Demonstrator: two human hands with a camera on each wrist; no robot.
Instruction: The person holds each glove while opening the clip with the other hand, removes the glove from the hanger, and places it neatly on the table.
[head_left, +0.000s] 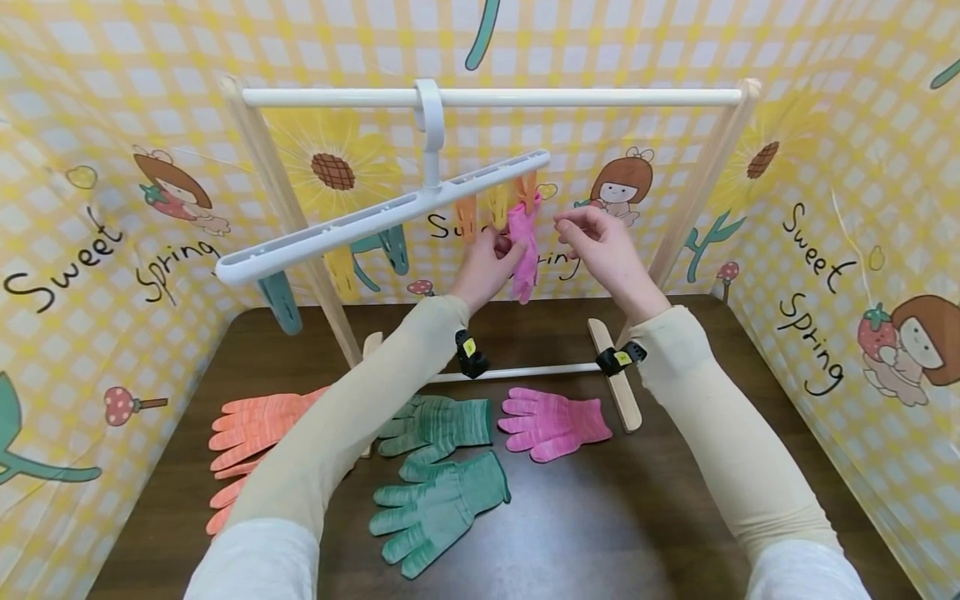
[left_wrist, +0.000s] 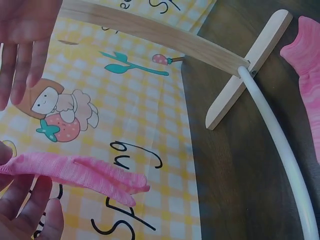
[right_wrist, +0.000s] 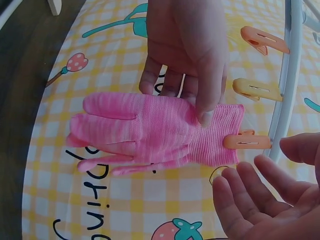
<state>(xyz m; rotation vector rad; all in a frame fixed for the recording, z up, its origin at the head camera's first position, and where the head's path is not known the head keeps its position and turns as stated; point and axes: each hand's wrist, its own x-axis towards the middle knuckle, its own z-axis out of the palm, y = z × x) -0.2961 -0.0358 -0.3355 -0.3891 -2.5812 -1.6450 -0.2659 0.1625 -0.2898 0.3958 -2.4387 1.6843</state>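
A pink knit glove [head_left: 523,258] hangs fingers-down from the right end of a white clip hanger [head_left: 337,236]. In the right wrist view, an orange clothespin [right_wrist: 247,142] bites the edge of the glove's cuff. My left hand [head_left: 486,265] pinches the glove near its cuff, the thumb on the near face and the fingers behind it. To the right of the clothespin is my right hand [head_left: 602,250], holding nothing, its fingers loosely bent and apart from the glove.
The hanger hooks over the white rod [head_left: 570,98] of a wooden stand and tilts, its left end lower. Other clips, such as a teal clip [head_left: 280,302], hang from it. On the table lie green gloves [head_left: 450,504], another pink glove [head_left: 555,423] and orange gloves [head_left: 255,425].
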